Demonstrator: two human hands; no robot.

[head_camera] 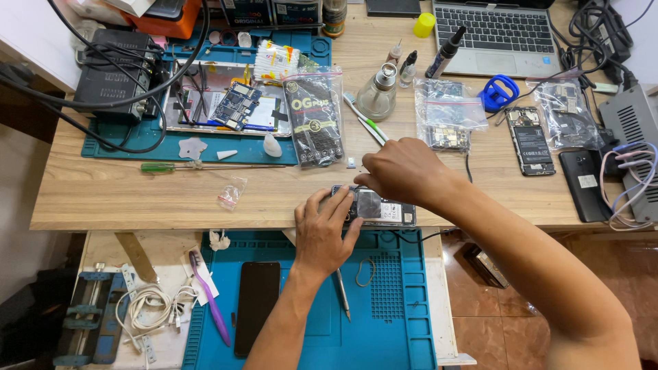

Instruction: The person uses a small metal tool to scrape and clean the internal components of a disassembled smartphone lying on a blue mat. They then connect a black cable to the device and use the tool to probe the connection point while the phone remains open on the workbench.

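We have the opened phone (375, 205) lying at the near edge of the tabletop (137, 195), just above the blue mat (397, 322). Our left hand (322, 229) clamps its left end, fingers curled over it. Our right hand (401, 171) pinches closed over its top edge, perhaps on a thin tool. A slip could nudge the phone off the edge or scratch its board.

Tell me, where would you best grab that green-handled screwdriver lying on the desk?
Probably by the green handle of the screwdriver, coming from above. It lies flat along the edge of the teal mat, handle to the left; that is the thickest part, with bare wood in front of it for fingers. The thin shaft offers little to pinch.
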